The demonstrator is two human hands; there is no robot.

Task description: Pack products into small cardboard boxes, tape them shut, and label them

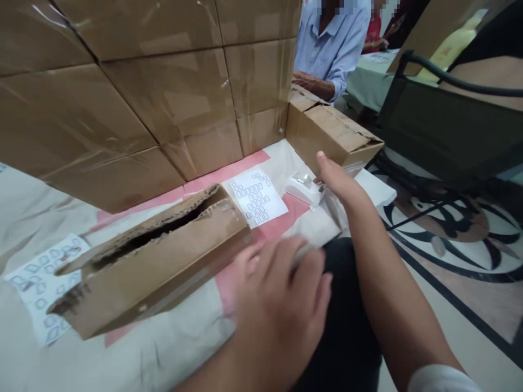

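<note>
My left hand (pixel 281 288) is blurred by motion in front of the near cardboard box, its fingers curled. A small greyish bit shows between the fingers, too smeared to name. My right hand (pixel 337 179) is beside a white tape dispenser (pixel 304 188) with a clear roll on top. Its thumb is stretched out and the other fingers are mostly hidden. The near cardboard box (pixel 163 267) lies on the cloth with a torn, gaping top edge. A printed sheet (pixel 259 196) with small blue outlined shapes lies between the box and the dispenser.
Stacked, film-wrapped cartons (pixel 171 98) form a wall behind. Another box (pixel 327 125) stands at the right edge, a co-worker's sleeve (pixel 341 49) behind it. A second sheet of outlined shapes (pixel 44 283) lies at left, partly under the near box. A dark chair (pixel 453 114) stands at right.
</note>
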